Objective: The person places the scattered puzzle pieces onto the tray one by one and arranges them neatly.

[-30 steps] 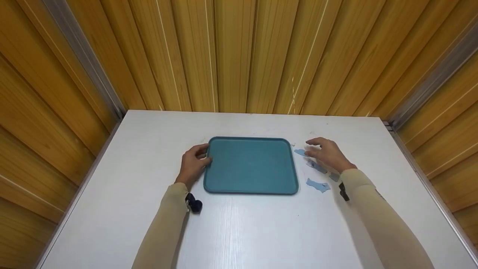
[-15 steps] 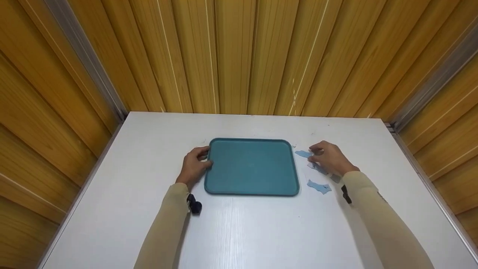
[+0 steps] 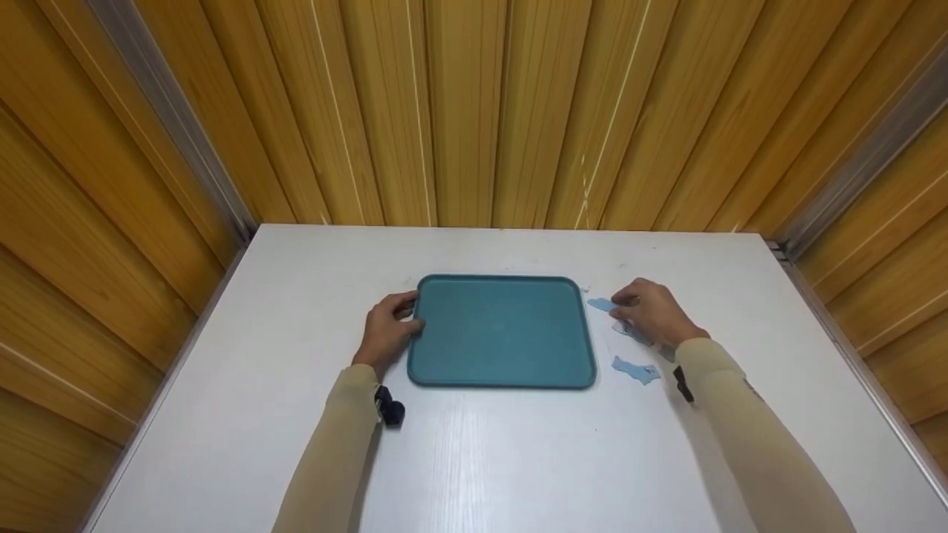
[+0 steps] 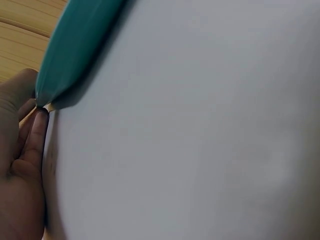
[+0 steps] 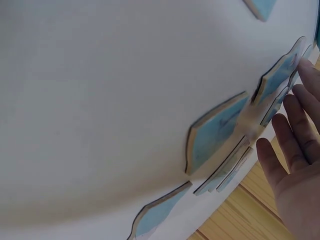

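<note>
A teal rectangular tray (image 3: 503, 333) lies on the white table. My left hand (image 3: 386, 329) grips its left edge, thumb over the rim and fingers at the outer side; the left wrist view shows the tray's corner (image 4: 75, 55) between thumb and fingers. To the right of the tray, my right hand (image 3: 653, 311) pinches the right end of a light-blue puzzle piece (image 3: 601, 303) with thumb and index finger. In the right wrist view its other fingers (image 5: 295, 135) extend past several thin, flat pieces (image 5: 215, 132).
Another irregular blue piece (image 3: 635, 370) lies nearer the front, with further pieces (image 3: 631, 331) partly under the right hand. The white tabletop (image 3: 518, 459) meets yellow wood-patterned panels (image 3: 459, 111) at its back. Black wrist devices (image 3: 390, 409) sit on the sleeves.
The right hand's thumb and index finger have come together at the end of the blue piece. The left hand and tray stay in place; the view has shifted slightly.
</note>
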`<act>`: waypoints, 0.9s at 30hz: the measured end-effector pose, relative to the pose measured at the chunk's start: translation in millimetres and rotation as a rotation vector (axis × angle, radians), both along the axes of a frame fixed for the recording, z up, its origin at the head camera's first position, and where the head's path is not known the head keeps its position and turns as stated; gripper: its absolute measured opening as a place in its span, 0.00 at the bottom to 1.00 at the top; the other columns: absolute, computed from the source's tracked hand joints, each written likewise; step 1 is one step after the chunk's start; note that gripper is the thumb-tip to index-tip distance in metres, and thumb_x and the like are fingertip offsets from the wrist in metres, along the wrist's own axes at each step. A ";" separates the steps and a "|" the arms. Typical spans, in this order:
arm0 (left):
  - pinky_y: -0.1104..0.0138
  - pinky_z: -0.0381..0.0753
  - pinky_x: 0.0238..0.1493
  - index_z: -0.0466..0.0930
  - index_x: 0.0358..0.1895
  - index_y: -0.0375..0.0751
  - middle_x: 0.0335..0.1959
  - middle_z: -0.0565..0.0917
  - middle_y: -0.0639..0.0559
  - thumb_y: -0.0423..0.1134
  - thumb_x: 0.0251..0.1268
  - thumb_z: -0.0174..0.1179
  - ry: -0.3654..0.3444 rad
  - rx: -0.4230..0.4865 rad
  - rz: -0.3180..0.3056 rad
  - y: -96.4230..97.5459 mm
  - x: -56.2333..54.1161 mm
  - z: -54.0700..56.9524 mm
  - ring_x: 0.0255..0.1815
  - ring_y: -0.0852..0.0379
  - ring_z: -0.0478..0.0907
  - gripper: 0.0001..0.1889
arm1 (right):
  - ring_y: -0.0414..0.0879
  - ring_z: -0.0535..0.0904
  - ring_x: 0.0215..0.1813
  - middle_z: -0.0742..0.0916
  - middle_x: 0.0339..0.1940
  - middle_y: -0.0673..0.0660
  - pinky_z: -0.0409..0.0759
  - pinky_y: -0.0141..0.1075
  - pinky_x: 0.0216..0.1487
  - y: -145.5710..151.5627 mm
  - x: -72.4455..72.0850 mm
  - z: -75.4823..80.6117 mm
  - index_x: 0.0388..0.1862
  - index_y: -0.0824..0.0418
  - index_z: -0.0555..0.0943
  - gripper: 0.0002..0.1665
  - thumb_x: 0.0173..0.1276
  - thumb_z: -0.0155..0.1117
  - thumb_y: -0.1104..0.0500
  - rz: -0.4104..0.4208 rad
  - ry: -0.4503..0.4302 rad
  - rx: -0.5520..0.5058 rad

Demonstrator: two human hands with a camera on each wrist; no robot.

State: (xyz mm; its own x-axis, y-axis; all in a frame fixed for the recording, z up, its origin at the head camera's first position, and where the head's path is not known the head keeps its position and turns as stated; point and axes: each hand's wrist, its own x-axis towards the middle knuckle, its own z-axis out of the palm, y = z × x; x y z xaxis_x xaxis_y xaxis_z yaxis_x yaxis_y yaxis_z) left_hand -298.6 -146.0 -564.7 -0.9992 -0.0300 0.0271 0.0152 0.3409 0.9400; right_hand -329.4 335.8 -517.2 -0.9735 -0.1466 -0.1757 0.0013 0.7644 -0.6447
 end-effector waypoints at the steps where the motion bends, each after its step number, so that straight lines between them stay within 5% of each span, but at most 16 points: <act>1: 0.58 0.80 0.67 0.78 0.71 0.37 0.66 0.80 0.43 0.25 0.64 0.69 -0.001 -0.001 0.004 0.5 0.2 0.0 0.66 0.47 0.79 0.30 | 0.60 0.78 0.64 0.82 0.58 0.60 0.76 0.58 0.71 0.3 0.1 0.1 0.62 0.64 0.85 0.19 0.76 0.70 0.60 0.006 0.014 0.007; 19: 0.59 0.79 0.69 0.79 0.71 0.38 0.68 0.79 0.45 0.27 0.67 0.70 -0.028 0.010 0.014 3.6 3.1 4.1 0.67 0.49 0.78 0.28 | 0.60 0.76 0.61 0.80 0.60 0.63 0.78 0.58 0.68 1.5 2.6 3.1 0.61 0.63 0.78 0.21 0.77 0.69 0.53 -0.037 0.023 0.029; 27: 0.58 0.79 0.69 0.79 0.70 0.36 0.67 0.80 0.44 0.27 0.67 0.69 -0.016 0.016 0.016 0.7 3.0 2.6 0.66 0.48 0.79 0.27 | 0.58 0.79 0.56 0.84 0.53 0.62 0.81 0.52 0.62 -8.3 4.2 14.9 0.56 0.65 0.82 0.16 0.76 0.69 0.56 0.021 0.235 -0.018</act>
